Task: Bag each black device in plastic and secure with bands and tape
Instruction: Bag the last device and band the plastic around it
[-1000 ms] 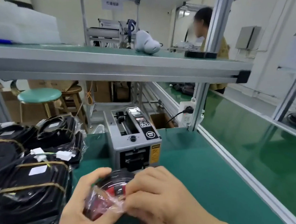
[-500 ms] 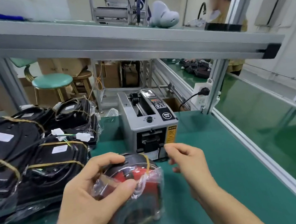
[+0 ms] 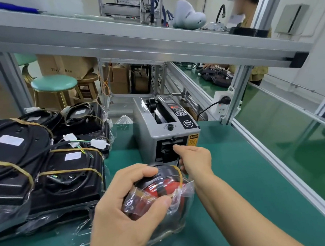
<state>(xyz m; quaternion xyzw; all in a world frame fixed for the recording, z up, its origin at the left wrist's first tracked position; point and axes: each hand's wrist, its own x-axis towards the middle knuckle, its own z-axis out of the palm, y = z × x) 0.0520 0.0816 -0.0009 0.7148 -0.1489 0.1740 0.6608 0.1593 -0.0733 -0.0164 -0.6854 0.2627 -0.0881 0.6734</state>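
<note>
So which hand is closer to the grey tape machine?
Right. The right hand reaches its front slot on the tape machine; the left hand holds the bagged device nearer the person.

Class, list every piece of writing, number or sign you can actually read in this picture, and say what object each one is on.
"SEMI": round black badge on the tape dispenser.
"CAUTION" with a warning triangle: yellow sticker on the dispenser's front.
"75" and "0 CM", middle hidden: cardboard box.
Red digits on the dispenser's display: too blurred.
White labels on the bagged black devices: no text legible.
</note>
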